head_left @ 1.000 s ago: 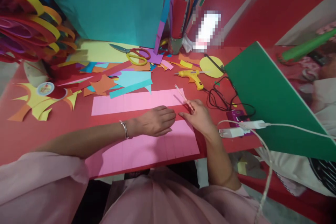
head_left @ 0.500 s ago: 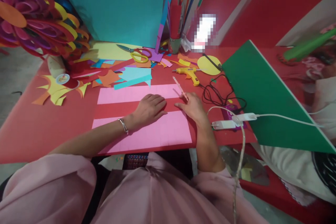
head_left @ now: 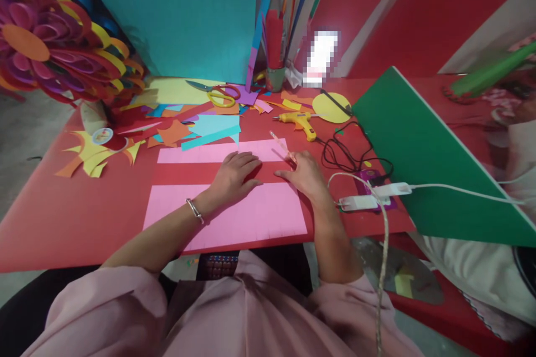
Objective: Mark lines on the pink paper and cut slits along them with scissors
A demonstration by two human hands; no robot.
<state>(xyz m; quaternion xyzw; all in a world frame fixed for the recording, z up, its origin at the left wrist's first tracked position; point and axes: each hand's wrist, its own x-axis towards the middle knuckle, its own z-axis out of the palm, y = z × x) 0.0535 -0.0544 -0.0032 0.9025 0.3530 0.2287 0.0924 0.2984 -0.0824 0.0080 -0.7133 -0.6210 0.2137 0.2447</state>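
A sheet of pink paper [head_left: 268, 212] lies on the table before me, with a red strip [head_left: 188, 173] running lengthwise across it. My left hand [head_left: 237, 175], a silver bangle at its wrist, rests palm down over the strip, fingers stretched out. At the strip's right end is my right hand [head_left: 304, 173], a slim pale pencil [head_left: 280, 142] held between its fingers and slanting up to the left. The thumb of that hand touches the red strip.
Beyond the sheet lie paper scraps [head_left: 213, 128], scissors [head_left: 221, 95] and a yellow glue gun [head_left: 299, 120] with a tangled black cord. A green board [head_left: 435, 162] and white plugs [head_left: 360, 202] with cables are at the right. A paper flower [head_left: 37, 39] stands left.
My camera view has shifted slightly. The left hand stays on the strip and the right hand still holds the pencil, both almost in the same place.
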